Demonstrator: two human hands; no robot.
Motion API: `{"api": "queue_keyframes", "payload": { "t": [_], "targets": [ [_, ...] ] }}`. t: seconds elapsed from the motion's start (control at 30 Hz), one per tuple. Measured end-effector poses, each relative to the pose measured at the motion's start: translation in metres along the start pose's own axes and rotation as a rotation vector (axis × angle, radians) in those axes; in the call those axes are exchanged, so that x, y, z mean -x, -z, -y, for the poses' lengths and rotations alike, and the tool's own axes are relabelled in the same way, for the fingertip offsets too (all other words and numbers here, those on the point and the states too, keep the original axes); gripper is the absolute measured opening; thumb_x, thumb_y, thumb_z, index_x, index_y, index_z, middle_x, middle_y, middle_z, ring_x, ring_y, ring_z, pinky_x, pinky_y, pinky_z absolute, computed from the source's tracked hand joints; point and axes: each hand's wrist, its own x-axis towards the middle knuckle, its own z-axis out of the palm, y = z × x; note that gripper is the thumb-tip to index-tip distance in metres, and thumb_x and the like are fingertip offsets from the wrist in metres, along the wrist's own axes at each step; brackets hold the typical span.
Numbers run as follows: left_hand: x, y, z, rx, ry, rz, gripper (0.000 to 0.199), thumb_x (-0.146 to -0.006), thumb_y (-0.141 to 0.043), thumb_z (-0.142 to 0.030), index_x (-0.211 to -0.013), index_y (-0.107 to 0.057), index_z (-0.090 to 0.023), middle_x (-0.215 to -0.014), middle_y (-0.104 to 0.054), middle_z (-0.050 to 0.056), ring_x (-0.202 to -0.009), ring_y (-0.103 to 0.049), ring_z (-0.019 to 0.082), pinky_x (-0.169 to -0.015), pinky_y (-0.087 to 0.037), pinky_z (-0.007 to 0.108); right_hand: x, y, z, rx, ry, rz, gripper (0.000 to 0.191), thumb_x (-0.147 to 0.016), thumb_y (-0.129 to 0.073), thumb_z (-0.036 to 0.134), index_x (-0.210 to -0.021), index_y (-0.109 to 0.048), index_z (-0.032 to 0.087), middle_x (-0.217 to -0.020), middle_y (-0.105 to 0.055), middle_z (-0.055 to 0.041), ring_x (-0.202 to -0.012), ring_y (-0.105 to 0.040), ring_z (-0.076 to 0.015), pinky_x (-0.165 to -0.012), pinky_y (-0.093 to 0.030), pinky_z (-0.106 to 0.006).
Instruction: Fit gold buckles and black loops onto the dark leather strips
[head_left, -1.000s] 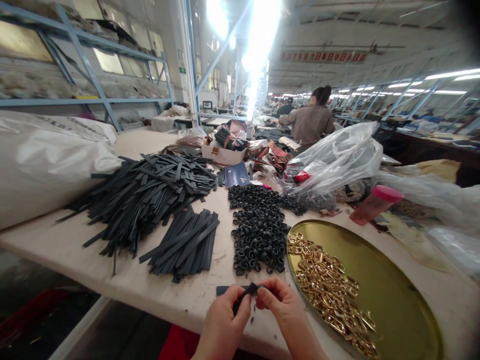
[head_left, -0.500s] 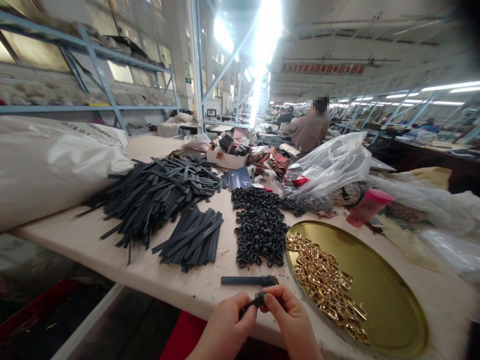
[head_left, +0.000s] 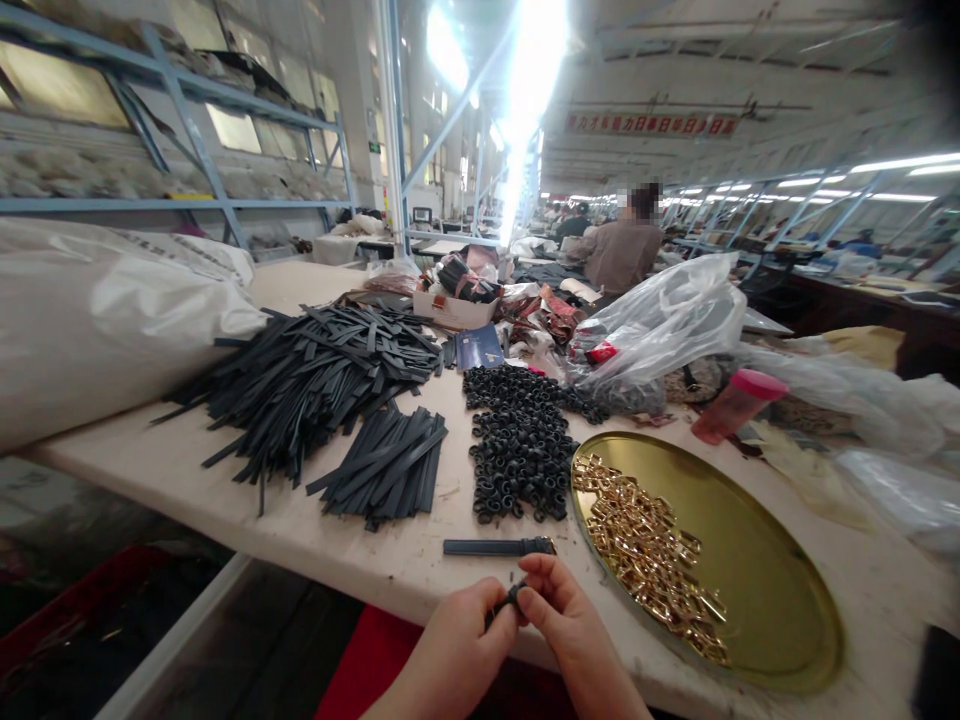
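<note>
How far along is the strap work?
Looks done: one finished-looking strap, with a loop and gold hardware at one end.
In hand: a small dark piece between left hand and right hand.
Left, apparently most of it: heaped loose strips, dark loops, gold fittings.

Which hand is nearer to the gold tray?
Right. The right hand is just left of the gold tray, not touching it; the left hand is farther left, beyond the right hand.
</note>
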Motion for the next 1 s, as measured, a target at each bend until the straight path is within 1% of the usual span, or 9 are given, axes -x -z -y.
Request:
{"api": "queue_keyframes", "payload": {
  "t": [0.07,0.23,0.33,0.43,0.5,0.57,0.67,0.77,1.0],
  "targets": [
    [0.000,0.003,0.000,0.055,-0.018,0.032,0.012,-0.076,-0.042,-0.021,-0.076,-0.054,-0.017,-0.064,-0.053,-0.003,-0.063,-0.048,0.013,-0.056,-0.031,0.020,0.000,0.000,0.004,0.015,-0.050,-0.008,0.037,-0.058,-0.072,0.045,-0.082,-0.061,0.019,-0.062,-0.056,0.0033,-0.058,-0.051,-0.0125,-0.058,-0.040,-0.024],
    [-0.002,0.006,0.004,0.266,-0.044,0.063,0.022,-0.073,-0.041,-0.011,-0.093,-0.049,-0.017,-0.075,-0.058,-0.001,-0.071,-0.051,0.012,-0.064,-0.037,0.021,0.002,-0.008,0.004,0.087,-0.058,0.024,0.032,-0.063,-0.068,0.047,-0.071,-0.060,0.018,-0.059,-0.057,0.0025,-0.057,-0.049,-0.0124,-0.055,-0.038,-0.024],
    [-0.007,0.003,0.011,0.372,0.008,0.061,0.020,-0.074,-0.041,-0.012,-0.093,-0.045,-0.017,-0.073,-0.058,-0.002,-0.063,-0.050,0.010,-0.057,-0.037,0.019,0.004,-0.013,0.000,0.074,0.013,0.033,0.031,-0.065,-0.066,0.048,-0.074,-0.061,0.018,-0.064,-0.059,0.0006,-0.061,-0.052,-0.0143,-0.057,-0.040,-0.025],
    [-0.011,0.004,0.017,0.416,0.088,0.062,0.020,-0.075,-0.046,-0.020,-0.095,-0.040,-0.018,-0.067,-0.055,-0.004,-0.050,-0.046,0.008,-0.047,-0.034,0.017,0.004,-0.010,0.001,-0.001,0.024,0.075,0.040,-0.076,-0.050,0.055,-0.073,-0.064,0.018,-0.066,-0.059,-0.0015,-0.065,-0.053,-0.0151,-0.062,-0.042,-0.027],
    [-0.013,0.006,0.018,0.409,0.131,0.068,0.023,-0.074,-0.052,-0.027,-0.091,-0.039,-0.019,-0.062,-0.053,-0.006,-0.047,-0.044,0.007,-0.044,-0.033,0.017,0.004,-0.007,0.003,-0.081,-0.060,0.105,0.040,-0.077,-0.050,0.054,-0.068,-0.063,0.018,-0.065,-0.058,-0.0011,-0.064,-0.053,-0.0142,-0.064,-0.042,-0.026],
    [-0.013,0.009,0.018,0.401,0.152,0.079,0.022,-0.072,-0.055,-0.030,-0.084,-0.041,-0.018,-0.058,-0.051,-0.007,-0.048,-0.046,0.007,-0.046,-0.033,0.017,0.005,-0.006,0.004,-0.172,-0.161,0.123,0.030,-0.068,-0.064,0.049,-0.076,-0.062,0.020,-0.067,-0.059,0.0005,-0.064,-0.054,-0.0139,-0.062,-0.042,-0.026],
    [-0.011,0.013,0.016,0.339,0.165,0.098,0.018,-0.071,-0.057,-0.030,-0.075,-0.045,-0.017,-0.058,-0.050,-0.006,-0.052,-0.046,0.008,-0.047,-0.032,0.017,0.006,-0.008,0.003,-0.260,-0.291,0.199,0.046,-0.055,-0.075,0.045,-0.090,-0.058,0.021,-0.073,-0.061,0.0002,-0.066,-0.056,-0.0148,-0.062,-0.042,-0.027],
    [-0.008,0.016,0.015,0.179,0.158,0.065,0.019,-0.068,-0.060,-0.030,-0.074,-0.050,-0.016,-0.061,-0.053,-0.005,-0.059,-0.047,0.010,-0.050,-0.032,0.018,0.008,-0.009,0.003,-0.247,-0.388,0.255,0.041,-0.056,-0.074,0.046,-0.082,-0.057,0.018,-0.070,-0.061,0.0005,-0.063,-0.055,-0.0133,-0.062,-0.041,-0.025],
    [-0.003,0.015,0.013,0.066,0.150,0.055,0.016,-0.069,-0.058,-0.030,-0.076,-0.053,-0.017,-0.070,-0.060,-0.003,-0.067,-0.053,0.014,-0.057,-0.035,0.020,0.008,-0.007,-0.004,-0.266,-0.435,0.326,0.045,-0.049,-0.079,0.039,-0.074,-0.047,0.020,-0.064,-0.054,0.0052,-0.056,-0.049,-0.0092,-0.052,-0.034,-0.018]
  ]
}}
